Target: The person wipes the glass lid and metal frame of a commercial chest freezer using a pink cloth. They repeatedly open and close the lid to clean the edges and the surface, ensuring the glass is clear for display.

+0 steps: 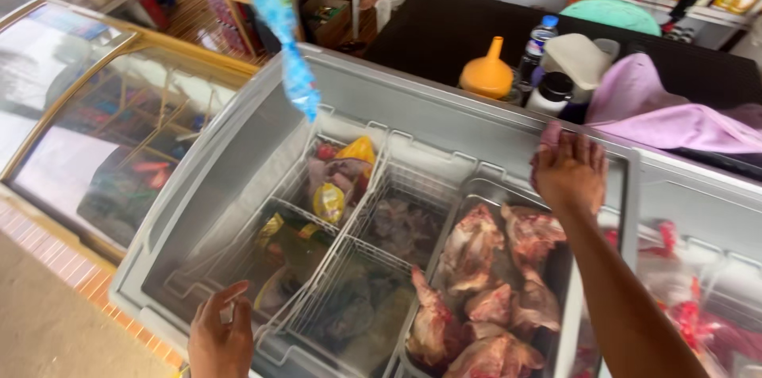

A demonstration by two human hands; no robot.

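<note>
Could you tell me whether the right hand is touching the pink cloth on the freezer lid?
Touching. The head view shows the right hand pressed flat on the pink cloth against the freezer lid.

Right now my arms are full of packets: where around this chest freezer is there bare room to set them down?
Bare room: the closed glass lid between the left hand and the baskets, and the dark countertop left of the orange funnel. Crowded: the meat tray below the right hand, the wire baskets, and the counter around the pink cloth.
</note>
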